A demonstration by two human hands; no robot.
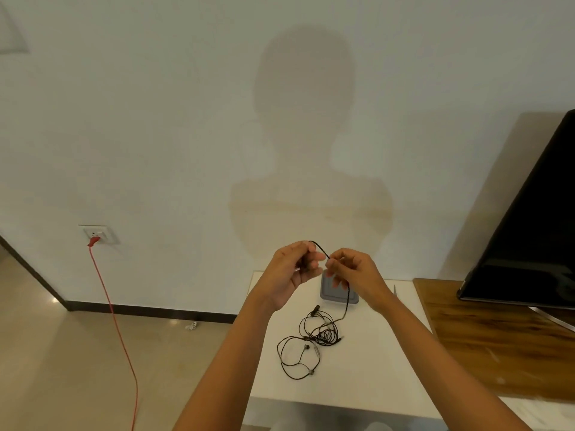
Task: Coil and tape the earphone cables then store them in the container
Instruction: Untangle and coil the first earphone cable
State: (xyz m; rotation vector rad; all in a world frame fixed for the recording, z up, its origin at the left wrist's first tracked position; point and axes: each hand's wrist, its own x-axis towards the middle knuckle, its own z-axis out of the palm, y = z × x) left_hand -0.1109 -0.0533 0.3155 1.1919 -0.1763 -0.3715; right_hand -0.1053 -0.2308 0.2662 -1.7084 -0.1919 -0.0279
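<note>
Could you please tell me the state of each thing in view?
Thin black earphone cable: stretched between both hands, uncoiled.
Left hand: grips it.
Right hand: pinches it.
Tangled black earphones on white table: loose, untaped.
Grey square container: behind hands, partly hidden.
Red cord: plugged into wall socket.

Nothing legible anywhere: no lettering, brand, number or sign to make out on the container (334,295), the earphone cables (311,340), the wall socket (96,234) or the dark television screen (529,228).
</note>
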